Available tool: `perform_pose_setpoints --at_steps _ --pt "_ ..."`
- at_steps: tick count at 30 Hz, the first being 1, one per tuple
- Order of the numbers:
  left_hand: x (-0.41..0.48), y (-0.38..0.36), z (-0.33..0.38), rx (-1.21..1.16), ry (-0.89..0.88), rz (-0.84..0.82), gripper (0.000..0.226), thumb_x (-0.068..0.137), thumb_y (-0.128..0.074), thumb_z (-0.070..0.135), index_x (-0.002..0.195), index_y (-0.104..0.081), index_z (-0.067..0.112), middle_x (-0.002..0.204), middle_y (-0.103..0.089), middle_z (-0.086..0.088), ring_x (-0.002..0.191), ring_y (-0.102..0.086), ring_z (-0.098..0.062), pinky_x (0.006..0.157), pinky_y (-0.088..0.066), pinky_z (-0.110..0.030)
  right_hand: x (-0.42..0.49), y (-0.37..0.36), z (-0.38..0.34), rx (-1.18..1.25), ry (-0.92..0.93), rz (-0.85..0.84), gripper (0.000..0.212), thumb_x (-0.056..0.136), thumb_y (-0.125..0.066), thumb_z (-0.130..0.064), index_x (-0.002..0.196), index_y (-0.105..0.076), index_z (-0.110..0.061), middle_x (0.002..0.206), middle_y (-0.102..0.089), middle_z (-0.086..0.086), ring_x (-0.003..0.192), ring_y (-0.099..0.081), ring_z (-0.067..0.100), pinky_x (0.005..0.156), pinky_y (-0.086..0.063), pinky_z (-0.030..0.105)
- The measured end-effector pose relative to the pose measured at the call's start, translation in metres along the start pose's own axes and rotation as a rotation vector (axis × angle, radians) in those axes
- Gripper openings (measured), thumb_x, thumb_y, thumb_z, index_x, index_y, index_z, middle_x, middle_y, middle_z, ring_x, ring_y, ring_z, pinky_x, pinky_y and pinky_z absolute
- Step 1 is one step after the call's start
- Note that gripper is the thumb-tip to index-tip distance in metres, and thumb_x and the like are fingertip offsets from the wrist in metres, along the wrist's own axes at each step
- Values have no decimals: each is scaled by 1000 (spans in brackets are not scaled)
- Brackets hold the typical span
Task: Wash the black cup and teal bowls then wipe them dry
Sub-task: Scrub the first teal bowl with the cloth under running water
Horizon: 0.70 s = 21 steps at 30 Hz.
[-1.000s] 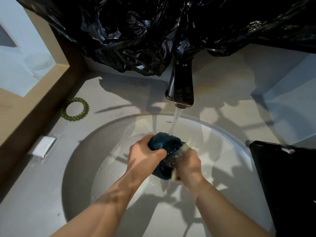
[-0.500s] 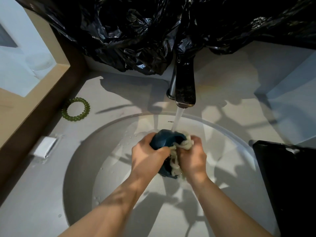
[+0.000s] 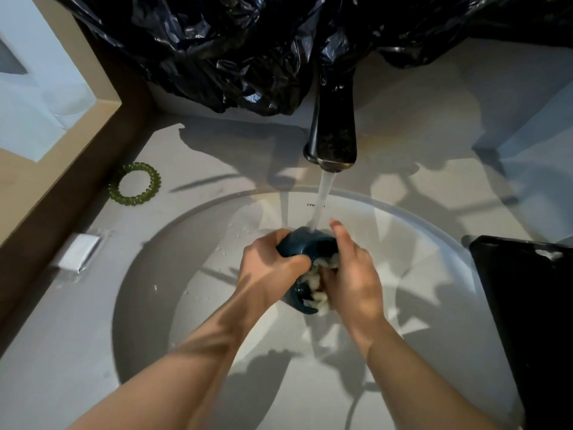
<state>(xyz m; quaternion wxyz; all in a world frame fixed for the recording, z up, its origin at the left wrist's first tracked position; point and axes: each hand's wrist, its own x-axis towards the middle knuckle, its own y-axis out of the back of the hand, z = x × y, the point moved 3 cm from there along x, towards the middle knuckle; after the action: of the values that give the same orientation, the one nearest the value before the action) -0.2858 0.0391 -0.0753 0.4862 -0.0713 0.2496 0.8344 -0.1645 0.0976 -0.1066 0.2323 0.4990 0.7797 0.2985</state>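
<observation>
A teal bowl (image 3: 305, 245) is held on its side over the white sink basin (image 3: 403, 231), right under the running water from the dark faucet (image 3: 335, 131). My left hand (image 3: 269, 268) grips the bowl's rim from the left. My right hand (image 3: 350, 274) holds a pale wet cloth (image 3: 317, 279) against the bowl's inside, one finger stretched up over the far rim. Much of the bowl is hidden by both hands. The black cup does not show.
A black tray-like object (image 3: 527, 305) lies on the counter at the right. A green coil hair tie (image 3: 135, 187) and a small white packet (image 3: 79, 251) lie left of the basin. Black plastic sheeting (image 3: 248, 51) hangs behind the faucet. A wooden frame (image 3: 62, 181) borders the left.
My right hand has shifted with the cloth from the bowl's right side deeper into it, a finger now raised over the rim. The left hand keeps its grip.
</observation>
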Motion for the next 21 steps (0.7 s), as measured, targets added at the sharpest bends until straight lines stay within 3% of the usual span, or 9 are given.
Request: perform_pose_setpoints --at_steps 4,6,8,11,14,16,18,20,21 --pt "0 -4 3 -2 -14 -37 35 65 -63 5 88 -66 31 75 -69 12 73 -64 0 58 -50 -13 4 12 0 103 10 121 68 87 -59 -17 143 -26 -37 101 -56 -9 89 -54 14 78 -38 24" --pt "-1 -4 4 17 -60 -15 35 64 -62 7 89 -65 32 76 -69 12 75 -64 -1 62 -54 -16 5 10 -1 289 -145 184 57 88 -60 -18 136 -34 -35 90 -57 -9 79 -55 11 73 -40 21" --pt "-2 -3 5 4 -101 24 34 61 -61 11 88 -66 31 76 -70 10 76 -66 -6 66 -57 -24 7 0 8 522 -369 167 32 88 -59 -19 117 -48 -28 82 -59 -6 69 -57 9 59 -44 15" --pt "0 3 3 -37 -82 133 29 55 -59 21 82 -66 31 72 -69 10 75 -67 -9 66 -57 -28 2 -17 7 851 -657 -28 11 90 -54 -15 100 -55 -8 70 -60 8 48 -53 17 39 -39 20" --pt "6 9 1 -65 5 220 18 61 -62 19 72 -62 33 73 -66 11 77 -64 -12 72 -56 -31 -1 -19 -5 804 -582 -177 21 82 -48 8 89 -52 -11 68 -55 9 48 -51 17 41 -38 23" --pt "8 10 0 -42 54 187 17 62 -62 18 74 -64 30 74 -66 7 75 -63 -15 71 -57 -33 0 -18 -12 783 -468 -165 30 71 -44 9 82 -49 -18 71 -51 9 55 -51 22 45 -40 28" --pt "6 7 3 13 53 102 18 60 -61 21 78 -66 25 75 -69 0 74 -65 -19 68 -58 -35 4 -11 -10 555 -341 -83 39 75 -47 -7 104 -50 -33 82 -53 2 72 -53 23 61 -44 33" --pt "2 3 7 52 5 27 25 54 -59 26 77 -67 19 75 -71 -5 75 -67 -23 67 -58 -37 9 3 -8 100 -119 -16 59 86 -54 -12 137 -34 -35 93 -55 -2 82 -54 20 73 -44 31" --pt "1 1 9 63 -11 1 27 53 -58 27 77 -67 18 74 -70 -5 74 -66 -23 66 -56 -35 11 10 -10 -29 -23 12 67 87 -54 -11 143 -27 -35 97 -55 -1 86 -55 20 77 -45 32"
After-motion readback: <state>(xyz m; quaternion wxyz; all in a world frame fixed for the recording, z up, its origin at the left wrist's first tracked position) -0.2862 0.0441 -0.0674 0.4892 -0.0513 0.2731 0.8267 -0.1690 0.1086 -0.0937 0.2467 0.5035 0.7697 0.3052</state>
